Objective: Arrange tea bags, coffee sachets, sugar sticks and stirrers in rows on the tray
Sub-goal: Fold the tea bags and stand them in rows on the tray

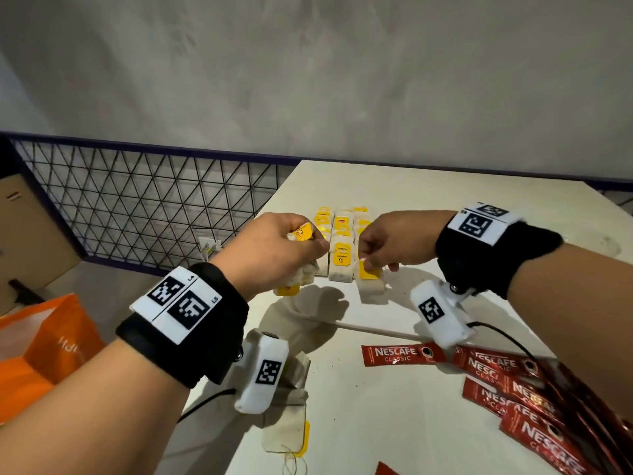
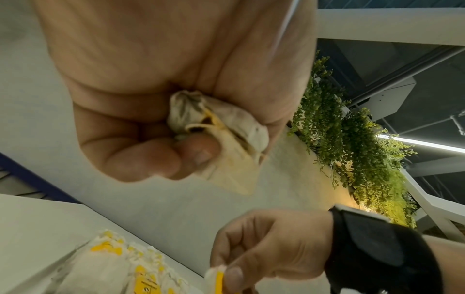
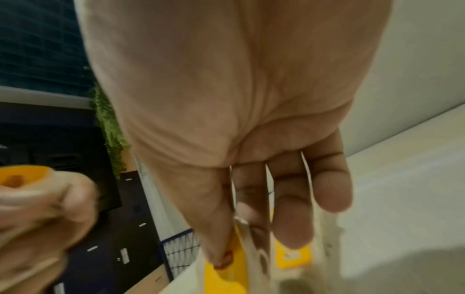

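Tea bags [image 1: 339, 250] with yellow tags lie in three short rows on the white table [image 1: 445, 200]. My left hand [image 1: 301, 248] hovers just left of the rows, fist curled round a crumpled bunch of tea bags [image 2: 214, 127]. My right hand [image 1: 366, 260] pinches one tea bag [image 1: 368, 279] by its yellow tag [image 3: 226, 278] at the near end of the right row. Red coffee sachets [image 1: 513, 382] lie scattered at the near right. A thin wooden stirrer [image 1: 376, 329] lies across the table below both hands. No sugar sticks show.
Loose tea bags [image 1: 287, 430] lie at the table's near left edge under my left wrist. An orange bag [image 1: 44, 347] sits on the floor to the left. A wire mesh railing [image 1: 137, 200] runs behind the table's left edge, with a grey wall beyond.
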A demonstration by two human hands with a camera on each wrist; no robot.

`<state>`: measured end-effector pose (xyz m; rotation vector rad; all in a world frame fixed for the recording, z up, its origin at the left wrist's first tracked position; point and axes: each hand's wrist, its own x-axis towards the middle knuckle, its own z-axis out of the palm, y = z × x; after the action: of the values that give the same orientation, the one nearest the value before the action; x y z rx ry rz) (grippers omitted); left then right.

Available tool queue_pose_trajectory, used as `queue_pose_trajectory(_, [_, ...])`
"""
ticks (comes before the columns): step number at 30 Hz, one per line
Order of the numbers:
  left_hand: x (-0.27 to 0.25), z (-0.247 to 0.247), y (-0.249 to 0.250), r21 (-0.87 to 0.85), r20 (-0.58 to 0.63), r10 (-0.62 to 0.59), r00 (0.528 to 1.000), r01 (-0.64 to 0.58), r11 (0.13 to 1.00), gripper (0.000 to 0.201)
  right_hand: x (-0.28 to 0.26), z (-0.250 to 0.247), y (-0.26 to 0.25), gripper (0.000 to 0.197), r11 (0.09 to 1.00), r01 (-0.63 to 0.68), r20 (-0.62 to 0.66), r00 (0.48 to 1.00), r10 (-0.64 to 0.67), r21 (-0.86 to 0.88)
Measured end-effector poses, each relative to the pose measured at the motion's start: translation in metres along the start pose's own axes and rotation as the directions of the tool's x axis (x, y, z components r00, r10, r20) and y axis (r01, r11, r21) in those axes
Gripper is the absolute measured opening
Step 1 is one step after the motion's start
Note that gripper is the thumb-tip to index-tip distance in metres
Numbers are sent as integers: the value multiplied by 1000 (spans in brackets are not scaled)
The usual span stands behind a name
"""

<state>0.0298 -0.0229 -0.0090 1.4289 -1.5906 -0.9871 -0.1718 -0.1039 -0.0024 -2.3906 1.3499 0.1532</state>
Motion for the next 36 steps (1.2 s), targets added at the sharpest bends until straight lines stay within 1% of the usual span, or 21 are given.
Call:
queue_pose_trajectory(4, [1, -1, -2, -8, -4, -8, 1000, 8, 1000, 11, 13, 11, 13, 9, 995, -71, -8, 997, 72, 73])
queue_pose_trajectory(7, [1, -1, -4, -6, -6, -16, 1000, 16, 1000, 11, 20, 15, 21, 7, 982, -97, -58, 993, 108, 163])
queue_pose_trajectory(12, [1, -2, -5, 9, 0, -30, 1000, 30, 1000, 11, 25, 16, 24, 12, 978, -115, -65, 990, 128, 174])
queue_pose_trajectory(15, [1, -1, -6, 2, 7, -38, 999, 38, 999, 12, 26, 16, 23, 12, 982, -137, -86, 985, 149, 129])
queue_pose_trajectory(20, [-1, 0, -7, 31, 5, -9, 1000, 9, 999, 13, 27, 17, 19, 10, 987, -153, -87, 984, 157, 57])
queue_pose_trajectory(23, [-1, -1, -9, 5, 5, -27, 1000, 27, 1000, 13, 29, 17, 18, 11, 988, -152, -95, 984, 148, -35])
queue_pose_trajectory(27, [-1, -1, -8, -107, -2, -46, 999, 46, 993, 17, 29, 17, 15, 17, 975, -170, -125, 980, 153, -142])
queue_pose_trajectory(29, [-2, 1, -8, -219, -7, -73, 997, 70, 973, 16, 29, 16, 12, 20, 961, -189, -121, 979, 167, -200])
queue_pose_trajectory(31, [-1, 2, -7, -329, 1, -102, 995, 97, 939, 14, 26, 12, 8, 21, 959, -183, -147, 977, 154, -217])
queue_pose_trajectory(32, [-1, 3, -8, -391, 2, -126, 992, 116, 913, 15, 23, 9, 6, 21, 966, -162, -179, 976, 126, -203])
queue_pose_trajectory(34, [0, 5, -10, -516, 5, -205, 979, 178, 838, 16, 15, 0, -2, 21, 989, -84, -271, 961, 48, -123])
queue_pose_trajectory(36, [-1, 6, -11, -625, 33, -286, 958, 243, 742, 18, 3, -7, -17, 17, 998, 51, -377, 925, -39, 21])
